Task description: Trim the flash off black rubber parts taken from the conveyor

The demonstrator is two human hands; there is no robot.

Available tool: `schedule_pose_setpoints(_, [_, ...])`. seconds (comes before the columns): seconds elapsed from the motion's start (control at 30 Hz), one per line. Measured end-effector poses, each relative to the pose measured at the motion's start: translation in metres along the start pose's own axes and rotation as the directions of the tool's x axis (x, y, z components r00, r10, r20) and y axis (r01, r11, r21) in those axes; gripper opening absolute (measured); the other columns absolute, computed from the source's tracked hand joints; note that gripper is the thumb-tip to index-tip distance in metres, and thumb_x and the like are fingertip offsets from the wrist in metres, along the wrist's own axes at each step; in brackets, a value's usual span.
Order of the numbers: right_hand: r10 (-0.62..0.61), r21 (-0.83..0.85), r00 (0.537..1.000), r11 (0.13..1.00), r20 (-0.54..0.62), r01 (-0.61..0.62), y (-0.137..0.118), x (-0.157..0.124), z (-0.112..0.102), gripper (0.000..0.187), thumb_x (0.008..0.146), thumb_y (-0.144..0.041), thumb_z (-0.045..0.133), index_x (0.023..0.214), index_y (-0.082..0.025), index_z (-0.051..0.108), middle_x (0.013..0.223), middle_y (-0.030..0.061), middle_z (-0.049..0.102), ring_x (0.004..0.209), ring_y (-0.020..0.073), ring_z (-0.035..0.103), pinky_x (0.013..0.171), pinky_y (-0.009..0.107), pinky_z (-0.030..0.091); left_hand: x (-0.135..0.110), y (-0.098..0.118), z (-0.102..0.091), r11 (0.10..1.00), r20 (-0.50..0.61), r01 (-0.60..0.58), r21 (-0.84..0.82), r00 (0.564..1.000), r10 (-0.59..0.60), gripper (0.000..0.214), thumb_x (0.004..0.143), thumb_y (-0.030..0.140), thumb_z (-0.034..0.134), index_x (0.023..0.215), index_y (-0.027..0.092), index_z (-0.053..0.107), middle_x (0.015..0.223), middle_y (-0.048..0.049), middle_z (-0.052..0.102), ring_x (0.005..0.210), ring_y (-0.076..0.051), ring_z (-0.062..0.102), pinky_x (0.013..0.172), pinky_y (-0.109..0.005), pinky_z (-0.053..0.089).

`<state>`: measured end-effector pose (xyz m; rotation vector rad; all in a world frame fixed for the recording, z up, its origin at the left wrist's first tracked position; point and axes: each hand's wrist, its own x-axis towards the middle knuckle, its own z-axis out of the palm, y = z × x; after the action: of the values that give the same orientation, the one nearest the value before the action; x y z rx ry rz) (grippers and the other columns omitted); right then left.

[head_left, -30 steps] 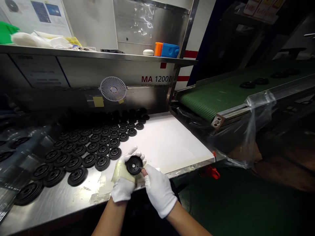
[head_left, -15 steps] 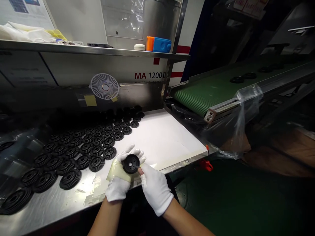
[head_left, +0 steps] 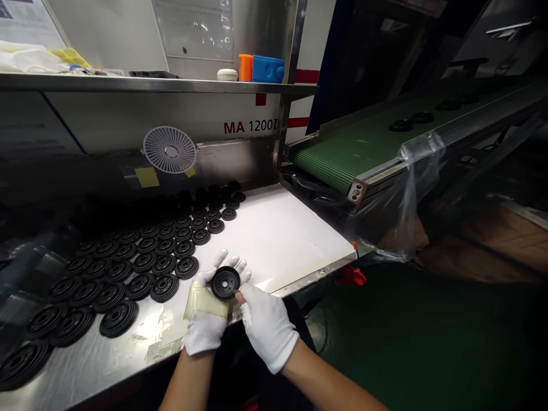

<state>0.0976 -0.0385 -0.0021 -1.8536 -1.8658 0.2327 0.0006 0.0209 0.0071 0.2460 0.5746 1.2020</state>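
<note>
My gloved left hand cradled the black ribbed disc steadily in its curled fingers, just over the edge of the steel table, while my right hand pinched closely and gently at the disc's rim, beside rows of matching discs

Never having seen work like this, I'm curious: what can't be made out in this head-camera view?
All in the head view:
- Underside of the round black ribbed disc: hidden by the white-gloved left hand beneath it.
- What the white-gloved right hand touches at the disc's rim: too small to tell.
- Far rows of black discs: lost in shadow under the steel shelf.
- Printed paper: cut off by the top edge.
</note>
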Motion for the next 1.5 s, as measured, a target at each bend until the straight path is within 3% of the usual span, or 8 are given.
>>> schedule_pose_setpoints(0.27, [0.035,-0.004,0.999,0.999,-0.013,-0.036,0.001,0.000,0.001,0.018,0.089,-0.026,0.041,0.084,-0.022,0.057,0.070,-0.0009,0.064,0.060,0.0135,0.056,0.053,0.027,0.024,0.010,-0.003,0.007,0.997,-0.023,-0.058,-0.059,0.998,0.057,0.025,0.069,0.005,0.054,0.091,0.017,0.060,0.064,0.0010,0.055,0.061,-0.011,0.056,0.063,-0.025,0.051])
schedule_pose_setpoints(0.4, [0.034,-0.003,0.999,0.999,-0.013,-0.034,-0.004,-0.001,0.001,0.019,0.089,-0.027,0.040,0.081,-0.022,0.057,0.068,-0.0007,0.063,0.059,0.0140,0.055,0.052,0.028,0.022,0.008,-0.006,0.003,0.982,-0.016,-0.183,-0.052,0.983,0.183,0.035,0.069,0.002,0.053,0.099,0.020,0.059,0.072,0.0010,0.059,0.071,-0.010,0.059,0.079,-0.027,0.050])
schedule_pose_setpoints(0.53, [0.021,0.003,1.000,1.000,-0.009,-0.021,0.000,0.001,-0.002,0.020,0.090,-0.028,0.040,0.081,-0.022,0.057,0.070,-0.0008,0.064,0.059,0.0138,0.055,0.054,0.028,0.023,0.003,0.000,-0.001,1.000,0.014,-0.003,0.027,1.000,0.003,0.035,0.072,0.013,0.052,0.106,0.018,0.057,0.093,-0.0086,0.063,0.086,-0.022,0.061,0.075,-0.040,0.052])
schedule_pose_setpoints(0.6, [0.030,0.007,0.999,1.000,-0.014,-0.030,0.002,0.001,-0.002,0.019,0.090,-0.027,0.039,0.084,-0.022,0.057,0.071,-0.0008,0.064,0.060,0.0137,0.056,0.054,0.027,0.024,0.003,0.003,-0.001,0.997,0.025,0.065,0.035,0.998,-0.066,0.033,0.071,0.015,0.051,0.103,0.017,0.058,0.085,-0.0083,0.063,0.077,-0.021,0.062,0.068,-0.039,0.053])
schedule_pose_setpoints(0.73, [0.030,0.017,0.999,0.999,-0.014,-0.030,0.001,-0.002,-0.001,0.019,0.090,-0.027,0.040,0.080,-0.022,0.056,0.068,-0.0022,0.063,0.058,0.0132,0.055,0.054,0.027,0.024,0.006,0.002,0.003,0.999,-0.009,-0.007,-0.044,1.000,0.007,0.023,0.071,0.011,0.051,0.092,0.016,0.060,0.064,-0.0004,0.055,0.061,-0.013,0.056,0.061,-0.027,0.051])
schedule_pose_setpoints(1.2, [0.049,0.028,0.998,0.998,-0.041,-0.048,0.007,0.001,0.003,0.020,0.092,-0.027,0.037,0.087,-0.023,0.056,0.073,-0.0018,0.064,0.060,0.0133,0.056,0.054,0.027,0.024,0.008,-0.004,0.000,0.991,0.050,-0.133,0.016,0.990,0.132,0.027,0.062,0.002,0.060,0.082,0.019,0.058,0.068,0.0030,0.054,0.064,-0.011,0.055,0.063,-0.025,0.048])
schedule_pose_setpoints(1.4, [-0.040,0.041,0.999,0.998,0.022,0.039,-0.001,-0.007,-0.005,0.021,0.090,-0.029,0.041,0.074,-0.023,0.055,0.065,-0.0039,0.061,0.057,0.0120,0.055,0.052,0.027,0.024,0.009,-0.004,-0.001,0.989,0.045,-0.150,0.017,0.988,0.149,0.015,0.070,0.011,0.060,0.085,0.015,0.059,0.066,0.0021,0.052,0.063,-0.010,0.054,0.065,-0.025,0.048])
schedule_pose_setpoints(1.5, [-0.028,0.034,1.000,0.999,0.011,0.027,0.000,-0.006,-0.009,0.020,0.090,-0.028,0.040,0.079,-0.023,0.055,0.067,-0.0036,0.062,0.058,0.0121,0.055,0.053,0.027,0.024,0.007,-0.005,-0.002,0.981,0.048,-0.190,0.028,0.981,0.188,0.024,0.068,0.006,0.059,0.089,0.016,0.059,0.070,0.0011,0.055,0.067,-0.011,0.055,0.069,-0.026,0.049])
